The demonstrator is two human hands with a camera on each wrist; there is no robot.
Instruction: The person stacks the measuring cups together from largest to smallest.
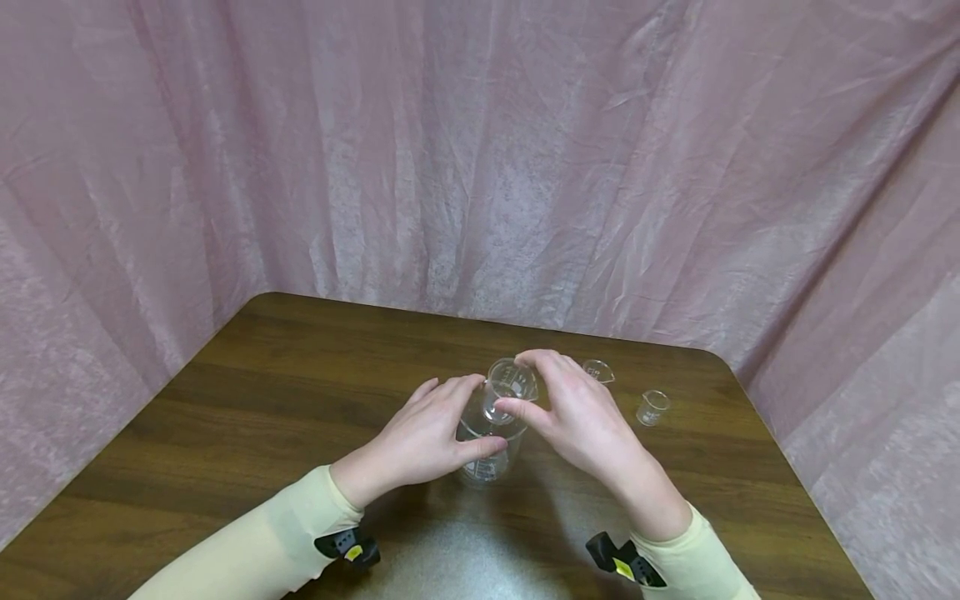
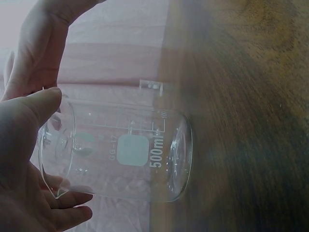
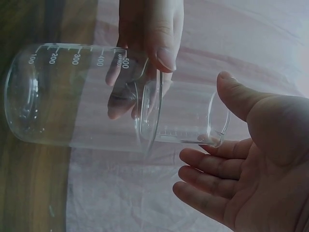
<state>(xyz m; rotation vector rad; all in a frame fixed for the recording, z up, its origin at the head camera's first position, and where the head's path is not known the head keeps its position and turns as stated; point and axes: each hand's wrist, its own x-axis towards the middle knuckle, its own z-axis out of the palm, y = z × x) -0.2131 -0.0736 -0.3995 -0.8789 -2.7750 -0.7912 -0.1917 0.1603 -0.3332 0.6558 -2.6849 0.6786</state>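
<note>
A large 500 ml glass beaker stands upright on the table. My left hand holds it near the rim, thumb on the near side and fingers round the far side. Over its mouth, my right hand pinches a smaller beaker by the rim between thumb and fingers. In the right wrist view, the smaller beaker's base sits just inside the large beaker's mouth, and most of its wall stands out above. Printed scale marks show on both beakers.
To the right on the wooden table stands a tiny beaker. Another small beaker is partly hidden behind my right hand. Pink curtains hang along the table's back and sides.
</note>
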